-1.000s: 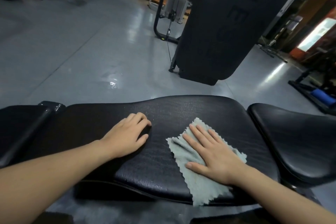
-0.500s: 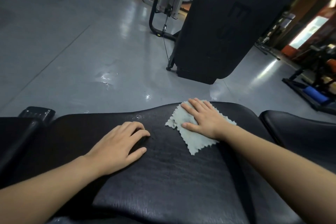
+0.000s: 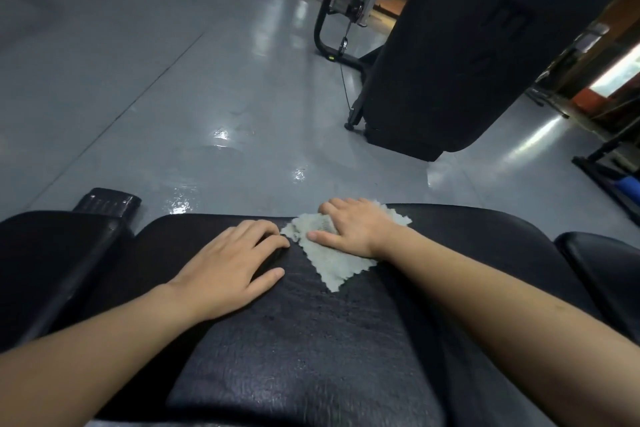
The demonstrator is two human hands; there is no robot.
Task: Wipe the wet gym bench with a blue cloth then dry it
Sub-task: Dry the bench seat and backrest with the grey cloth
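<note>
The cloth (image 3: 329,260) lies near the far edge of the bench (image 3: 311,340), under the right hand (image 3: 349,230), which presses it with flat fingers. The left hand (image 3: 225,267) rests spread on the padding just beside it. The cloth looks thin and soft (it wrinkles easily), so a flat palm on its middle probably holds it best.

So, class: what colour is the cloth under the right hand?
Pale grey-blue cloth, seen in the head view.
</note>
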